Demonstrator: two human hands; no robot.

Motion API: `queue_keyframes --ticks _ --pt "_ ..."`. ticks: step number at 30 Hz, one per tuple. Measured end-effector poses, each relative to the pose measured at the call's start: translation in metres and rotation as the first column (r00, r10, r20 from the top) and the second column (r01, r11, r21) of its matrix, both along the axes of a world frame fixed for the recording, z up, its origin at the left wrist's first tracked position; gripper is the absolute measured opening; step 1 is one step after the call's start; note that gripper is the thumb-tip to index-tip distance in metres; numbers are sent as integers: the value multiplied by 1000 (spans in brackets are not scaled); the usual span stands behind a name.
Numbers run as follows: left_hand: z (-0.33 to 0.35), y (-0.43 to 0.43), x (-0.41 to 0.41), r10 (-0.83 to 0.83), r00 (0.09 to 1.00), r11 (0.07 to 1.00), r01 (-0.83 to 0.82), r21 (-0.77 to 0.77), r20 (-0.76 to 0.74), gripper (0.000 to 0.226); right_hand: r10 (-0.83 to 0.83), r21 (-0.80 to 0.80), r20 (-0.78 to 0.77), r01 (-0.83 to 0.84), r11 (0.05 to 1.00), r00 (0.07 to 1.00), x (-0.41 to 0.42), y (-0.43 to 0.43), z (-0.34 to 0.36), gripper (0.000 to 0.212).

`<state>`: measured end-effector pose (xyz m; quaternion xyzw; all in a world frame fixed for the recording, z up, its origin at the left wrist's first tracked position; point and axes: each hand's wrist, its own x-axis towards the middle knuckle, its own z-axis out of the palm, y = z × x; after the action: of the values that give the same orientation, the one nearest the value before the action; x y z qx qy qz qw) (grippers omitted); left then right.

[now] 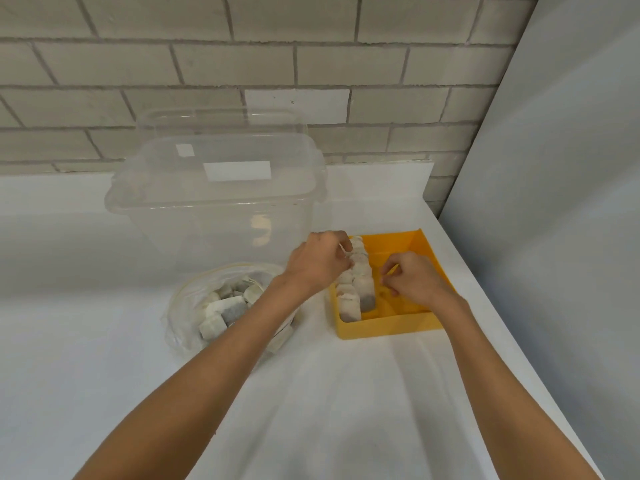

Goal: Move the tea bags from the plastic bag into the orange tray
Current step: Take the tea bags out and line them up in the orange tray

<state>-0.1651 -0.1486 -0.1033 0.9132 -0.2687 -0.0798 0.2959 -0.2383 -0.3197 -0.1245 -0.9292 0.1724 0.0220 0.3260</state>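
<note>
Several tea bags (360,285) stand between left hand (317,263) and right hand (414,282).

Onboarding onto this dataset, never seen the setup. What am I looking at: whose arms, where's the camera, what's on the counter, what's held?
No machine here: a person works with two bare hands. The single picture comes from a wide-angle camera on their head, looking forward and down, so the forearms enter from the bottom. On the white counter sit a clear plastic tub at the back, an open plastic bag holding loose tea bags, and to its right an orange tray with a row of tea bags standing along its left side. The left hand pinches a thin string at the far end of that row. The right hand has its fingers curled over the tray's middle; whether it pinches anything is too small to tell.
</note>
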Motion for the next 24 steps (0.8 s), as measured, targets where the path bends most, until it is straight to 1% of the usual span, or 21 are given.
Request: queue_keyframes --ticks 3,7,9,11,13,16,18,21,24 --pt "15 35 -3 10 998 994 -15 -105 -55 9 58 8 91 -59 998 994 0 14 21 7" --pt "30 87 -7 70 991 984 -87 -154 -113 1 151 75 143 -163 984 978 8 51 41 12" --pt "32 114 -9 100 981 982 -124 -140 -168 4 209 94 170 -227 969 963 13 74 45 11" --pt "27 137 -9 118 967 988 -138 -73 -227 6 271 121 180 -295 948 946 17 98 45 10" --pt "17 154 -7 146 958 989 -150 5 -247 7 340 150 174 -366 919 924 23 121 40 11" --pt "-8 169 -1 194 963 979 -178 100 -188 9 413 139 160 -435 890 896 30 146 27 16" --pt "-26 171 1 198 973 970 -179 162 -114 17 438 78 147 -452 888 887 31 156 18 18" --pt "-46 169 -1 219 975 933 -198 300 -39 27 434 -8 132 -437 899 891 32 164 7 18" --pt "-55 166 -6 222 975 893 -200 403 -9 42 419 -37 109 -418 908 901 32 164 0 17"
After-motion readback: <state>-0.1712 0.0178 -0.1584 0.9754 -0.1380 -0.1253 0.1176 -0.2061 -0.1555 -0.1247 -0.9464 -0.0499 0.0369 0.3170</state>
